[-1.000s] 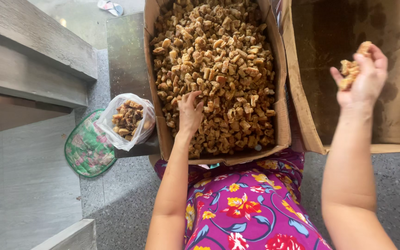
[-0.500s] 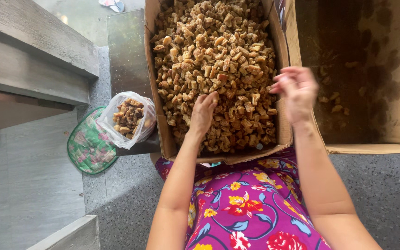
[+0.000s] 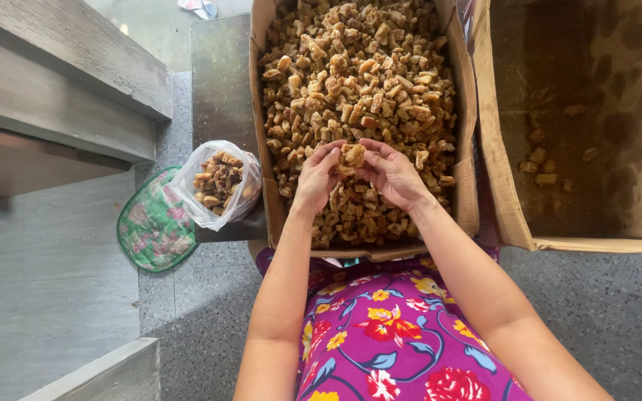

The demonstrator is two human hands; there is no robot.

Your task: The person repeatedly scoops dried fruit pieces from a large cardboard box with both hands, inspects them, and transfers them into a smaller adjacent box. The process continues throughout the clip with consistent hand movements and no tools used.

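The right hand (image 3: pixel 391 172) has come back to join the left hand (image 3: pixel 317 177), both grips clamped on one brown chunk (image 3: pixel 351 154) over the full box (image 3: pixel 464 186).

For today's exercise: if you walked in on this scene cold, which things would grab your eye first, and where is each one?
First, the big cardboard box at top centre, heaped with golden-brown chunks. Over its near end the left hand and right hand meet, pinching one chunk between the fingertips. To the right stands a second box, nearly bare and grease-stained; to the left sits a clear plastic bag of darker pieces beside a green patterned mat.
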